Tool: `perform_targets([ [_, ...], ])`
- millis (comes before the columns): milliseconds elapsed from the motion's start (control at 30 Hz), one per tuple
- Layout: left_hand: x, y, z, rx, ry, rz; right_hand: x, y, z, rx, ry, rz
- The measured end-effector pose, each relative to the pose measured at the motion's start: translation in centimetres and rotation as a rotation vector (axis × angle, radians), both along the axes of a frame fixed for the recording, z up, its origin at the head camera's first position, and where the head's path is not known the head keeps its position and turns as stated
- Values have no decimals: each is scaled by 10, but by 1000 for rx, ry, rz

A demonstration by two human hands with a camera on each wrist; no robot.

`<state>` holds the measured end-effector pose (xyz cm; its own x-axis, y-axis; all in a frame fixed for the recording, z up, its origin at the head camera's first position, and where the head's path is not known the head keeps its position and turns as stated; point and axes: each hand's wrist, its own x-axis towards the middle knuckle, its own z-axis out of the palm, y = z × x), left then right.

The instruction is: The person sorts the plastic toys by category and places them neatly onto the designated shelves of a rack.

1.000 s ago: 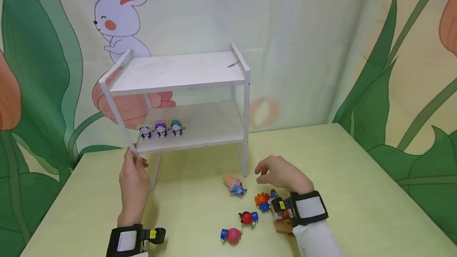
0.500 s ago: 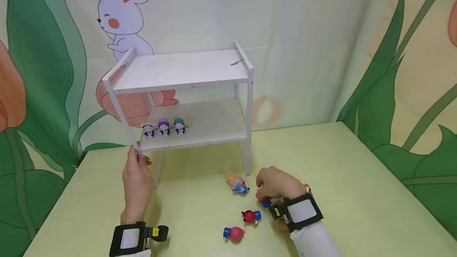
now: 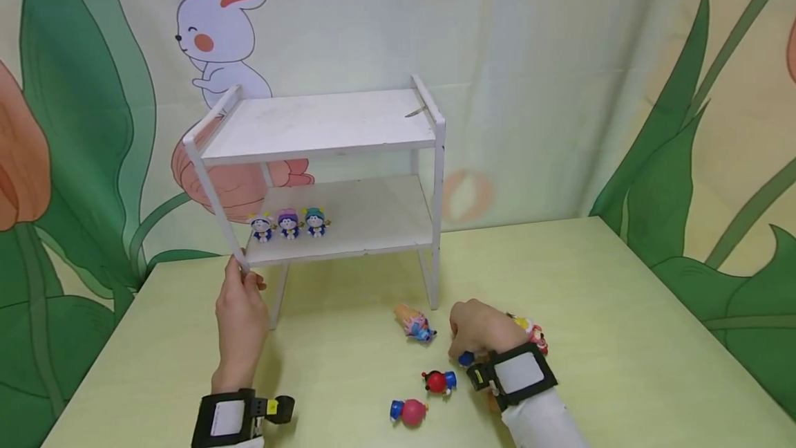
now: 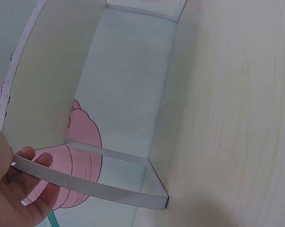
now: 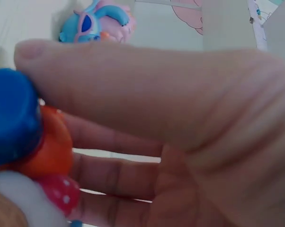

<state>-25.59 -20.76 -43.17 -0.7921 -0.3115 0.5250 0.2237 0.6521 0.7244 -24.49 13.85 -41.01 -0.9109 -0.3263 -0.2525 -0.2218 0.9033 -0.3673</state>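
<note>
The orange toy (image 5: 58, 146) (its blue part facing the right wrist camera) is sitting in the grip of the right hand (image 3: 488, 329), whose thumb and fingers are pinching it. Directly below it in the right wrist view, white and red-spotted toy parts (image 5: 62, 195) are showing. Left of this grip, the cone toy (image 3: 415, 323) is lying on the table (image 3: 528, 268); nearer the person, the red toy (image 3: 437, 382) and the pink toy (image 3: 412, 412) are lying. On the grip's right, yellow and red toys (image 3: 537, 339) are showing partly from behind the hand. The left hand (image 3: 241, 308) is gripping the leg (image 4: 93, 189) of the white shelf (image 3: 320, 123), fingers curling round it. Just above that grip, three dolls (image 3: 289, 225) are standing in a row on the lower board. Behind both grips, a curtain (image 3: 528, 88) is hanging.
</note>
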Motion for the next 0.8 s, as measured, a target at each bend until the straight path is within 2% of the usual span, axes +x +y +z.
perform_targets([
  [300,-2,4,-1,-2,21,-14,-5,2,0,-6,2,-22],
  [433,-2,6,0,0,12,-26,-6,5,0,-41,-1,-40],
  [667,3,1,2,1,-13,4,-9,2,-2,-153,22,74],
  [800,2,1,1,0,1,-16,-11,2,-1,-172,5,63],
])
